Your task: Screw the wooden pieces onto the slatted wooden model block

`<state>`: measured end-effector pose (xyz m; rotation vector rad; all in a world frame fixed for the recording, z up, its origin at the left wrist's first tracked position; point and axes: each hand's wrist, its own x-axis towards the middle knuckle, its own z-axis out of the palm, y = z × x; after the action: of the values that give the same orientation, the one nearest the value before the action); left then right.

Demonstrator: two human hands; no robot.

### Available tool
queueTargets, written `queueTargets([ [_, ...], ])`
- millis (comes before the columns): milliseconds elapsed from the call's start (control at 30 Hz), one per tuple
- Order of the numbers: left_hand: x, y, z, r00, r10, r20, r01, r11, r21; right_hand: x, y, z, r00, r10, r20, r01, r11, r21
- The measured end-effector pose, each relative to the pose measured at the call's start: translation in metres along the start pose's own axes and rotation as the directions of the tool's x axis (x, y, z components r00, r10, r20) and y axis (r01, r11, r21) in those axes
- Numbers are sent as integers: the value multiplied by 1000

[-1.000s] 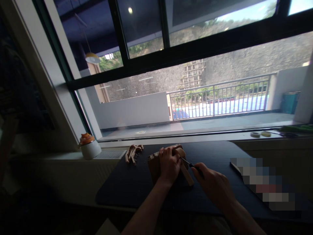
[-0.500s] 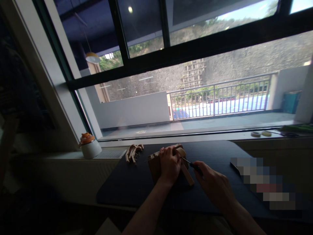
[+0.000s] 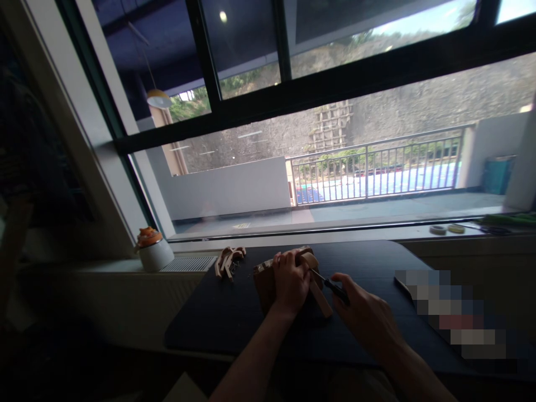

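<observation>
My left hand is closed over a brown, box-like piece on the dark table, pressing a light wooden part against its right side. That wooden part has a rounded top and a straight leg slanting down toward me. In my right hand is a screwdriver with a black handle. Its thin metal shaft points up and left, and its tip meets the wooden part beside my left fingers. The exact contact point is too small to make out.
Several curved wooden pieces lie at the table's far left, with small screws beside them. A white pot with an orange top stands on the sill. Tape rolls rest at the right of the sill, below the large window.
The fingers of my right hand have shifted slightly on the screwdriver handle, which shows more now. My left hand and the wooden part have stayed in place.
</observation>
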<state>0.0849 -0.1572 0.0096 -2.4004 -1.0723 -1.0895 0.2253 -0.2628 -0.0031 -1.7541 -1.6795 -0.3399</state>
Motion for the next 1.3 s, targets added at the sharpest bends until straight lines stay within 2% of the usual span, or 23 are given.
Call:
queueTargets([
  [200, -1, 1, -1, 1000, 2, 2, -2, 1000, -4, -1, 2, 4, 998, -47, -45, 47, 999, 6],
  [400, -1, 0, 1, 1000, 6, -11, -6, 1000, -6, 0, 0, 1, 998, 46, 48, -47, 999, 21],
  [600, -1, -1, 3, 1000, 6, -17, -6, 1000, -3, 3, -3, -3, 991, 100, 86, -102, 994, 23],
  [967, -2, -1, 2, 1000, -5, -13, 5, 1000, -6, 0, 3, 3, 1000, 2, 20, -3, 999, 37],
  [1300, -2, -1, 4, 1000, -3, -18, 3, 1000, -6, 7, 1, -5, 979, 152, 135, -166, 981, 96],
])
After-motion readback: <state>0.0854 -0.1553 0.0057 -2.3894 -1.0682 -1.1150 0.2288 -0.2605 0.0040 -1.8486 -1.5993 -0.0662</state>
